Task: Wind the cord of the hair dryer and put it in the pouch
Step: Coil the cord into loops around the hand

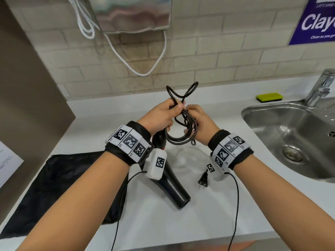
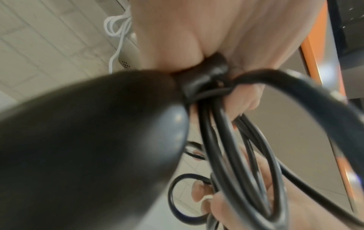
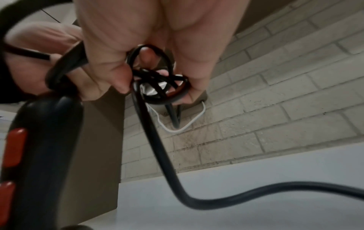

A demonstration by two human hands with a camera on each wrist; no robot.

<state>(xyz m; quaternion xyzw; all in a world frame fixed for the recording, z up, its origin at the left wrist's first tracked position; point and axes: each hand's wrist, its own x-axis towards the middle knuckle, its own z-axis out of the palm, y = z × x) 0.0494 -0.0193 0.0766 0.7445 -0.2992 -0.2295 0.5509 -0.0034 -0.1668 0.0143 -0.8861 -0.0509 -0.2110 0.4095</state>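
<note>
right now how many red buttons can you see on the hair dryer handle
2. Both sit on the hair dryer handle in the right wrist view: one red button above, the other below it at the frame's lower left. More may be hidden.

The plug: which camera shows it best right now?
Head view: the plug lies in plain sight on the counter, below the right hand. Neither wrist view shows it, only cord loops and fingers.

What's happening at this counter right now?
A person is coiling the black hair dryer cord. The left hand grips the handle end and cord loops; the right hand holds the coil. The plug lies free on the white counter, and the black pouch lies to the left, the dryer not in it.
</note>
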